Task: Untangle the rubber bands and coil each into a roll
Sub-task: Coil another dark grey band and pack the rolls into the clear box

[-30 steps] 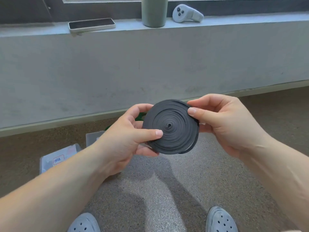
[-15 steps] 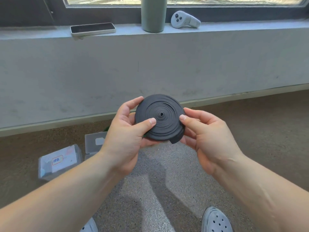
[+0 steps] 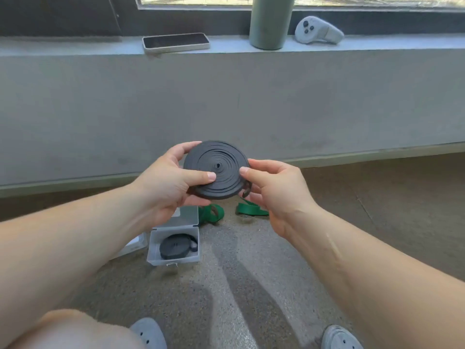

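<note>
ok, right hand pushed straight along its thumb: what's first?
The black rubber band roll, which the right hand pinches; past that, probably the thumb of the left hand, though depth is unclear.

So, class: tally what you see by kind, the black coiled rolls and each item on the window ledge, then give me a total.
Black coiled rolls: 2 (held roll, boxed roll)
Phone: 1
Bottle: 1
Controller: 1
Total: 5

black coiled band (image 3: pixel 216 170), green bands (image 3: pixel 210 213)
</note>
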A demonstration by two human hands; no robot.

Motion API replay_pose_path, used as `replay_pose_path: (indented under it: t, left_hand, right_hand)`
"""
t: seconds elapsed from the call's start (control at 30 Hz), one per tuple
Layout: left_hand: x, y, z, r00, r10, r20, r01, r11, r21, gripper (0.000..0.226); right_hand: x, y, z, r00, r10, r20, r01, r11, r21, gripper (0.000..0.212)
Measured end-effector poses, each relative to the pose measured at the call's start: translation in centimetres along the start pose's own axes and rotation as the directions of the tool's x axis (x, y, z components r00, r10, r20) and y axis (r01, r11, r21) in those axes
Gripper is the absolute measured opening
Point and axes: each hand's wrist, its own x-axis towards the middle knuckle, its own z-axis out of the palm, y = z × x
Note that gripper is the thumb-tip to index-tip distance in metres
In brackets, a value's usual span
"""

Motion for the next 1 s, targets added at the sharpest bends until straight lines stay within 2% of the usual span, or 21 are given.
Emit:
replay_pose_path:
  t: [0.17,0.27,0.43,0.53,0.7,0.77,0.83,0.9,1.0]
  left_hand:
    - [2.2,-4.1,-5.6,0.993,-0.056,-0.104,0.053,0.998,-0.032,0.06]
    - [3.9,-7.0,-9.6,0.984,-0.156,-0.091,0.154,0.988,-0.03,0.055]
    - [6.2,-13.6,-14.9,0.937,-0.343,-0.062,0.349,0.922,0.17,0.062]
    - [6.9,-18.3,-15.9,0.912,-0.407,-0.062,0.402,0.85,0.34,0.062]
    - [8.0,-23.7,-17.0,0.894,-0.435,-0.109,0.431,0.764,0.48,0.06]
    - [8.3,-25.1,-17.7,0.879,-0.441,-0.179,0.461,0.692,0.555,0.072]
    - [8.6,-26.2,-18.3,0.874,-0.43,-0.226,0.467,0.617,0.634,0.073]
    - [8.9,-27.0,-18.3,0.894,-0.382,-0.235,0.43,0.582,0.69,0.071]
    - [9.2,-27.7,-18.1,0.94,-0.217,-0.263,0.338,0.5,0.797,0.068]
  right_hand:
    - [2.8,4.8,5.5,0.994,0.103,0.029,-0.104,0.993,0.06,0.027]
    - [5.0,8.7,8.1,0.984,0.17,0.048,-0.173,0.983,0.062,0.026]
    - [8.6,19.0,10.2,0.917,0.398,-0.018,-0.399,0.916,-0.038,0.022]
    - [9.7,24.5,10.3,0.862,0.497,-0.103,-0.506,0.857,-0.1,0.017]
    - [11.8,28.7,10.3,0.807,0.573,-0.146,-0.591,0.786,-0.18,0.018]
    - [12.6,29.6,10.6,0.797,0.58,-0.17,-0.604,0.767,-0.217,0.019]
    - [13.1,30.2,10.9,0.794,0.574,-0.201,-0.608,0.759,-0.234,0.022]
    - [13.5,30.6,11.3,0.799,0.548,-0.248,-0.6,0.753,-0.27,0.021]
    - [14.2,31.0,11.9,0.855,0.417,-0.308,-0.516,0.748,-0.418,0.016]
